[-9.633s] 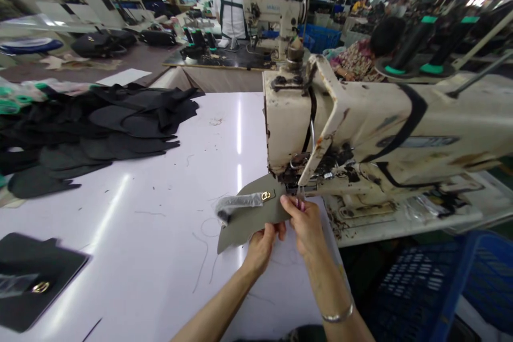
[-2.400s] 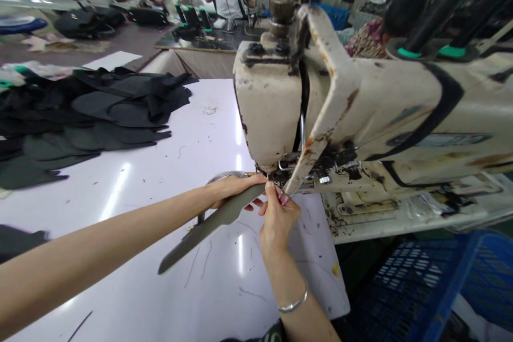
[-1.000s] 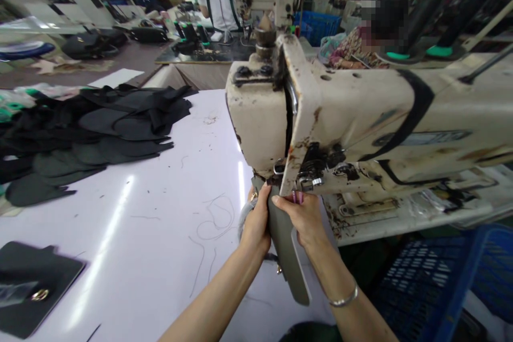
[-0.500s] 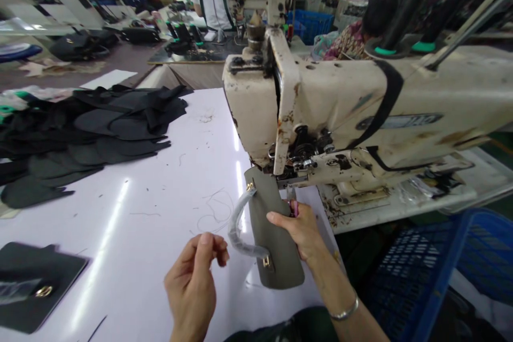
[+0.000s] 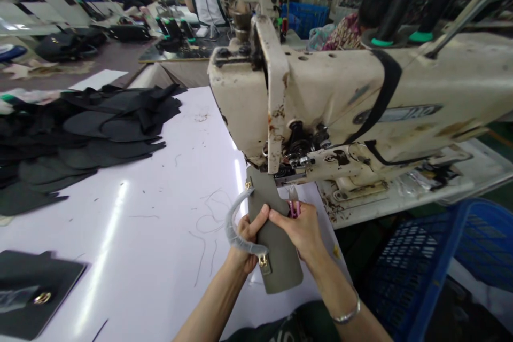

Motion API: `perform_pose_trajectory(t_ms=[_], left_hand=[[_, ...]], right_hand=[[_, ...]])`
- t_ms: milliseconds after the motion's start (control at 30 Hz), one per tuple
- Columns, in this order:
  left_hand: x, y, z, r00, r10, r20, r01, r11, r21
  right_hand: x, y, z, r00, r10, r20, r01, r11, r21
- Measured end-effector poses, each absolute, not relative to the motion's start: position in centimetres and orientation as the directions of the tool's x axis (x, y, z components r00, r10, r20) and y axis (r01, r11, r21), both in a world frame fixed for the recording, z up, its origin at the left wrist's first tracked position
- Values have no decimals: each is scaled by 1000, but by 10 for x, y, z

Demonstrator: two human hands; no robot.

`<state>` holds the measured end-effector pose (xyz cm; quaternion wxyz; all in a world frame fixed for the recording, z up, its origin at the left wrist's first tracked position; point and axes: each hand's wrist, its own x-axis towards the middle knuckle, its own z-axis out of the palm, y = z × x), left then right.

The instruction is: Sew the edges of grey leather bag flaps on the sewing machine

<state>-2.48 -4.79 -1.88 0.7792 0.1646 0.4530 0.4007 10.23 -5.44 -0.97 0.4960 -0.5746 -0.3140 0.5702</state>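
A grey-green bag flap (image 5: 282, 270) lies slanted, its far end under the head of the sewing machine (image 5: 248, 112). A curved bag handle (image 5: 232, 224) in clear plastic wrap joins it by gold fittings. My left hand (image 5: 248, 235) reaches through the handle and grips the flap's left edge, thumb on top. On the right edge my right hand (image 5: 298, 227) grips the flap too, its thumb tip close to the left one. Small pink-handled thread snips (image 5: 294, 208) sit in my right hand. The fingers beneath the flap are hidden.
Dark cut pieces (image 5: 92, 133) are heaped at the left of the white tabletop (image 5: 160, 256). A second dark flap (image 5: 36, 288) with a gold fitting lies front left. Loose threads (image 5: 210, 214) lie beside the handle. A blue plastic crate (image 5: 417, 262) stands at the right. Co-workers sit farther back.
My left hand has moved right from above the table, through the handle, and taken hold of the flap's left edge. My right hand stays on the flap. The view has shifted slightly.
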Motion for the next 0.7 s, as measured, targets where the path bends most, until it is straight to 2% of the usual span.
perform_pose_trajectory(t_ms=[133,333,433,567,700], left_hand=[[-24,-46,-23,244,755,-609,-470,641,606],[-21,-47,-31,173,792,-586,-453,592,667],[-21,-47,-36,177,791,-586,-455,594,663],[-23,-46,-43,268,735,-623,-462,666,586],[-25,-44,-46,271,731,-626,-472,668,576]], right_hand=[[118,-61,-10,2,931,-365,-320,-346,-882],[135,-109,-10,-71,899,-432,-191,-437,-879],[127,-140,-9,53,874,-484,-127,-475,-871],[112,-161,-9,221,839,-497,-117,-484,-867],[107,-164,-6,307,798,-518,-102,-514,-852]])
